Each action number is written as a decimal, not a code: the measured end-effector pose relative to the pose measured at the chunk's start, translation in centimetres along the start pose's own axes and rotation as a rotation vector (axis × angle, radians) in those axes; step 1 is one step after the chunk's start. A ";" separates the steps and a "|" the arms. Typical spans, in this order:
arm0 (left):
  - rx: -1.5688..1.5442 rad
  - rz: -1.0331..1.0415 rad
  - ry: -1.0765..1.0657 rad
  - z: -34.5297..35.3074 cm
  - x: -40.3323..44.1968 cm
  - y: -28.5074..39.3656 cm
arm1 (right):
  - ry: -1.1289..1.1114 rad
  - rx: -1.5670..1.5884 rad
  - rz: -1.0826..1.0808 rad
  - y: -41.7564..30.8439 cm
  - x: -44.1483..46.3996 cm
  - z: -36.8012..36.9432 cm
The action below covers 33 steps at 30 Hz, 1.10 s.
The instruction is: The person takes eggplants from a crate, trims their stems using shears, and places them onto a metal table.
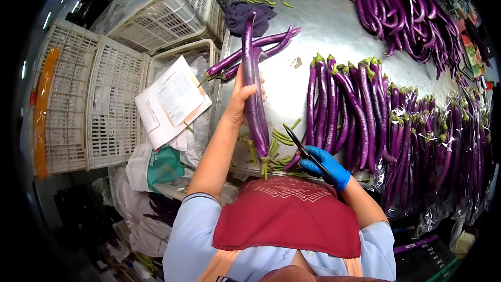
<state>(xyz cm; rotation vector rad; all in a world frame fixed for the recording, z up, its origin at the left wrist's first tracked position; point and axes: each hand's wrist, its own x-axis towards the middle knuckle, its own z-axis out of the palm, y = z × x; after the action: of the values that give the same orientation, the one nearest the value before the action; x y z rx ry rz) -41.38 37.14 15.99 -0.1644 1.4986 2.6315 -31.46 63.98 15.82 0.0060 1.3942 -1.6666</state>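
Observation:
My bare left hand (242,96) is closed around long purple eggplants (251,78), apparently two side by side, held upright over the table's near edge with their stem ends toward me. My right hand (326,167), in a blue glove, grips a slim black pointed cutting tool that looks like scissors (302,145). Its tip points up and left, just right of the held stems and apart from them. Cut green stem pieces (282,138) lie between the hands. Beyond my left hand, more loose eggplants (227,61) rest beside a dark crumpled cloth (249,16).
A row of eggplants (360,109) lies right of centre on the metal table (318,5). Plastic-bagged eggplants (443,146) are farther right, with a large pile (402,13) at the back right. White crates (112,104) and printed papers (169,102) stand on the left.

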 end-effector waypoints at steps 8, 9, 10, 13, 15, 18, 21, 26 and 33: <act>-0.776 -0.073 -0.269 -2.4 -0.2 -1.0 | -0.235 -0.287 -0.002 0.1 0.1 -0.5; -0.778 -0.064 -0.275 -2.4 -0.1 -1.0 | -0.277 -0.360 0.001 -0.3 0.1 -0.5; -0.738 -0.044 -0.264 -2.2 -0.3 -0.7 | -0.313 -0.508 0.010 -1.3 -0.1 -0.5; -0.750 0.026 -0.274 -2.1 0.3 -0.3 | -0.316 -0.696 0.082 -0.5 -0.3 -1.0; -0.746 0.066 -0.286 -1.7 0.8 0.2 | -0.358 -0.686 0.056 -0.7 0.1 -0.8; -0.718 0.063 -0.336 -1.6 1.4 0.6 | -0.427 -0.468 0.050 -0.1 1.4 -0.6; -0.626 0.120 -0.235 -1.2 1.6 0.6 | -0.432 -0.423 0.082 -0.4 2.9 -0.6; -0.583 0.121 -0.218 -0.8 1.6 0.5 | -0.308 -0.468 0.043 0.3 4.6 -0.1; -0.506 0.105 -0.187 -0.8 1.9 0.3 | -0.154 -0.700 0.027 -2.7 2.8 -0.3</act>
<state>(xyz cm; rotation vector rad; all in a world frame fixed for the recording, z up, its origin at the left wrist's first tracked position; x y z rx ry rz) -43.23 36.37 15.59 0.1225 0.7846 2.9577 -34.87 62.29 16.28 -0.4880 1.7723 -1.0572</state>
